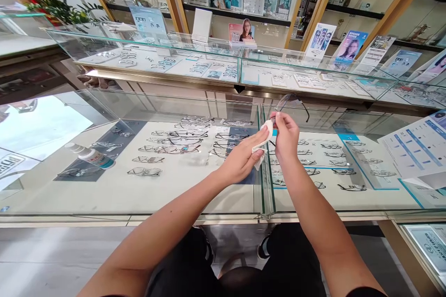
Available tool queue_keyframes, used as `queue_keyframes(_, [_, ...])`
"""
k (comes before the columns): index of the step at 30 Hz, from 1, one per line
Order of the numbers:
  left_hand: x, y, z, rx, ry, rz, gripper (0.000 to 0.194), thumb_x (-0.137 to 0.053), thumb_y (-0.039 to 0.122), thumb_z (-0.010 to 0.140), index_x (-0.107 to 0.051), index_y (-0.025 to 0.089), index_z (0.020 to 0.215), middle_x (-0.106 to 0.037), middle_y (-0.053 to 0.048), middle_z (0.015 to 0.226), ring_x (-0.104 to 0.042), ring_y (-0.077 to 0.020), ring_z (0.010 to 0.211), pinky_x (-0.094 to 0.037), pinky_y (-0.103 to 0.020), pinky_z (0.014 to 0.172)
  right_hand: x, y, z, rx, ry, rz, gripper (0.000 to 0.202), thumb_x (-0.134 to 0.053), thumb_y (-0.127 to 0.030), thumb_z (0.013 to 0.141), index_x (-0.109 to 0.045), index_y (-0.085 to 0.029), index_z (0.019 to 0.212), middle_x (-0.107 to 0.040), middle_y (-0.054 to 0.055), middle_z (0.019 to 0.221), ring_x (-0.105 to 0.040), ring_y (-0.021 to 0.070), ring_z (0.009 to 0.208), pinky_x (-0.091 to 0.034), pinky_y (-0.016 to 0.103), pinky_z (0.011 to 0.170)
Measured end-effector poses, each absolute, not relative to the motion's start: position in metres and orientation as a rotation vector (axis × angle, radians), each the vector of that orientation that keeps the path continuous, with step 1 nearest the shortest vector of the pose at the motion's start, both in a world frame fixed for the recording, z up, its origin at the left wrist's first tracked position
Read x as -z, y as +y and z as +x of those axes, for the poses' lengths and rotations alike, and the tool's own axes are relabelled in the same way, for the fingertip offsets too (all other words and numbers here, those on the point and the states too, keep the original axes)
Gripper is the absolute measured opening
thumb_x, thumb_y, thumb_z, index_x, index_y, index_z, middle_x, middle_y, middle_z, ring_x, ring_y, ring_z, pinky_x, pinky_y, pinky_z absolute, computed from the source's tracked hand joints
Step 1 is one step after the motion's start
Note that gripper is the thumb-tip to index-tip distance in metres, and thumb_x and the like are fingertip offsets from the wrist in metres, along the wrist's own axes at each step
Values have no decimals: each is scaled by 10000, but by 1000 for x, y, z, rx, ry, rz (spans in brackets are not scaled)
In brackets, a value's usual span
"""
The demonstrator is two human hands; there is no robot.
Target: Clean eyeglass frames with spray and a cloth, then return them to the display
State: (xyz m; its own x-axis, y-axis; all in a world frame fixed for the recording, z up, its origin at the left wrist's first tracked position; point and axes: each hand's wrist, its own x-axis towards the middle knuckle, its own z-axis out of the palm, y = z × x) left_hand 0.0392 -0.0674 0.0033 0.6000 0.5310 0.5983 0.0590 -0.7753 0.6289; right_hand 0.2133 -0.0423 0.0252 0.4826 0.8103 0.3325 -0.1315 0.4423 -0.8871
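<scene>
Glasses held above glass counter, just past twelve o'clock from counter's near edge. Right hand pinches them between thumb and fingers, one arm sticking out toward two o'clock. Left hand has fingers pressed together, cloth pinched against thumb, cloth by glasses. Spray bottle at nine o'clock; printed sheet at three.

The left fingers partly hide the white cloth, which covers part of the glasses. The right edge cuts off a leaflet; far display frames are too small to tell apart.
</scene>
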Motion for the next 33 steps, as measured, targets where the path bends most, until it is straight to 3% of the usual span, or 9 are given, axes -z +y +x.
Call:
queue_keyframes(5, [-7,-76,43,-912,525,1845,586,-430,588,1094,-629,253,1531,-577,-71,1619,-536,-306,1514,-379,-463,1304,-31,-31,241,-597,-818,-923,325,-771,-551,866,-774,-226,886,-785,45,1023,-584,134,743,-463,279,673])
queue_keyframes(9, [1,-77,51,-711,548,1218,695,-619,753,944,-742,186,1327,-791,-129,1267,-733,-315,1225,-573,-441,1083,-35,-28,252,-670,-781,-899,328,-789,-553,819,-757,-230,868,-779,42,999,-561,122,693,-433,270,604])
queue_keyframes(13, [10,-82,56,-503,477,989,673,-796,700,839,-767,130,1196,-801,-174,1170,-766,-301,1112,-590,-391,993,-38,-30,251,-740,-796,-831,253,-773,-488,820,-737,-240,853,-773,37,957,-590,129,699,-434,276,607])
queue_keyframes(18, [12,-91,58,-285,411,1252,592,-753,612,932,-699,200,1353,-770,-159,1296,-719,-267,1226,-537,-376,1035,-41,-33,248,-774,-870,-826,205,-747,-442,823,-734,-239,803,-778,50,925,-590,148,692,-458,305,620])
queue_keyframes(23, [2,-75,51,-557,492,1385,497,-833,500,887,-716,200,1265,-733,-164,1370,-706,-284,1273,-500,-446,1126,-44,-37,245,-812,-908,-786,178,-751,-421,842,-723,-250,801,-789,48,928,-592,160,720,-471,312,641])
queue_keyframes(29, [-16,-41,25,-1181,805,1444,290,-733,416,929,-721,196,1119,-780,-119,1223,-750,-259,1123,-548,-461,1062,-48,-44,242,-901,-978,-723,143,-742,-371,880,-761,-251,804,-798,39,928,-579,146,725,-461,296,662])
queue_keyframes(33, [-21,-31,9,-1613,1002,1762,383,-680,421,963,-671,214,1285,-726,-131,1351,-702,-272,1235,-547,-471,1075,-49,-48,242,-963,-1086,-735,164,-730,-373,887,-769,-248,790,-791,37,898,-587,152,741,-461,303,675])
